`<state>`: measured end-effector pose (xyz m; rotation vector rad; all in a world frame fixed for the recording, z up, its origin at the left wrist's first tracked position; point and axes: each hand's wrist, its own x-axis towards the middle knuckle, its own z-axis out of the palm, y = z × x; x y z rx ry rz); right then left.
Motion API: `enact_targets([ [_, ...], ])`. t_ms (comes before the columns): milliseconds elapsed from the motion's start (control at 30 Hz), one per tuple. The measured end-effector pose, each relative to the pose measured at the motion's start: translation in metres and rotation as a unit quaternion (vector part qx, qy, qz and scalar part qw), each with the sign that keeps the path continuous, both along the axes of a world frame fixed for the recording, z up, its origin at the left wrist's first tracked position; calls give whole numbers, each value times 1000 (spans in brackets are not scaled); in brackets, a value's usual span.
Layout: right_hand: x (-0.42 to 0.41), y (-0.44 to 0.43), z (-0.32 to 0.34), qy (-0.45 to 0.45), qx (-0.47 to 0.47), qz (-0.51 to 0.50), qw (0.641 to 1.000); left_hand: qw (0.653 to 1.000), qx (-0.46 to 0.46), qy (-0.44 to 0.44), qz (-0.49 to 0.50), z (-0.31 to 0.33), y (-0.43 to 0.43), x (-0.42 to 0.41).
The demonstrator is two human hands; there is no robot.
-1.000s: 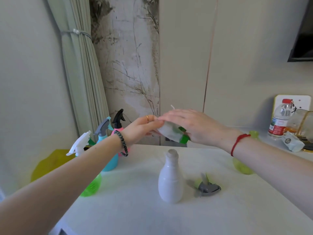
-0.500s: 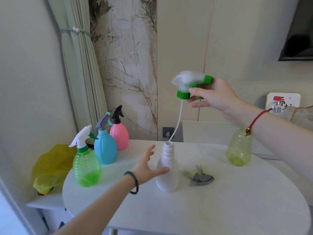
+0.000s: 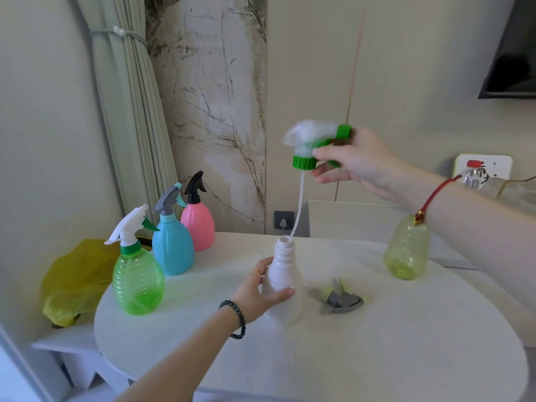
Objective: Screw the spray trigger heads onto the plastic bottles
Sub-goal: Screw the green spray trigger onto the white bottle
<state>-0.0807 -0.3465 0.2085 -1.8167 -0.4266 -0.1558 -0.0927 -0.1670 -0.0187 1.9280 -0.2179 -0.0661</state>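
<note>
Trigger head [image 3: 314, 146] pinched high in right hand [image 3: 356, 161] so its tube clears the neck; left hand [image 3: 258, 297] wraps white bottle [image 3: 285, 274], steadying it on tabletop [image 3: 377, 358]

**A round white table and what stands on it**

I see a round white table [image 3: 377, 358]. Near its left edge stand three capped spray bottles — green [image 3: 137, 281], blue [image 3: 173, 248], pink [image 3: 197, 226]. An uncapped white bottle [image 3: 285, 303] stands mid-table, a grey trigger head [image 3: 342, 300] lying just beside it — a yellow-green uncapped bottle [image 3: 406, 250] far right.
</note>
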Motion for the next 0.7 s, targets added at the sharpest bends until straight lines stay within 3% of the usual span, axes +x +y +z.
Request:
enact_targets([
  [233, 2, 26, -79, 64, -60, -2, 996, 1000, 9, 9, -3, 3, 1, -2],
  [467, 2, 20, -120, 63, -108, -13, 992, 1000, 19, 17, -10, 4, 3, -1],
  [633, 1, 19, -126, 81, 32, 77, 993, 1000, 20, 12, -7, 2, 3, 0],
  [700, 3, 22, -127, 67, 40, 76, 994, 1000, 18, 9, -8, 2, 3, 0],
])
